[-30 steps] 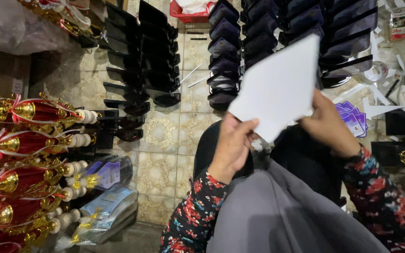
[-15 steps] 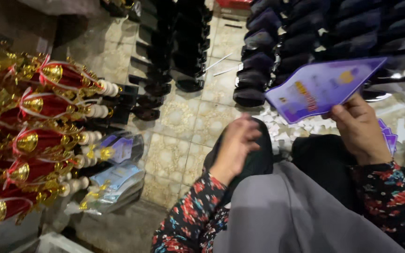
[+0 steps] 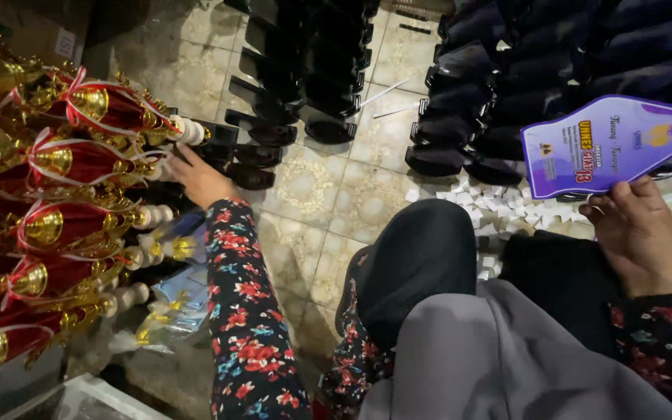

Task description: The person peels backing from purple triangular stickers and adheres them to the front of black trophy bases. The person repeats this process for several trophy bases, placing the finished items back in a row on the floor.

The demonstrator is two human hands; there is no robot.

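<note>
I'm looking down on a patterned beige tiled floor (image 3: 328, 194), and the biggest thing across the top of it is the spread of glossy black moulded bases (image 3: 305, 70), lined up in overlapping rows in the middle and again in a second block at upper right. Down the left edge I see a stack of red and gold trophy tops tied with white ribbon (image 3: 48, 210), lying on their sides with pale wooden pegs pointing toward the middle. In the foreground sits a grey cloth lap (image 3: 499, 358) with a black-covered knee (image 3: 418, 260) rising from it. Next, the purple shield-shaped printed plaque panel (image 3: 612, 144), held up at right, flat face to the camera, over the black bases and a scatter of small white paper scraps (image 3: 491, 206). My right hand (image 3: 639, 233) grips that panel by its lower edge, fingers curled up behind it, thumb side pressed along the rim. My left hand (image 3: 196, 179), floral sleeve stretched out, reaches to the left and lands at the pegs beside the nearest black bases; its fingers are tucked among them, and I cannot tell whether they grasp anything. Just below that arm lie clear plastic packets with gold and blue pieces (image 3: 173, 288).
</note>
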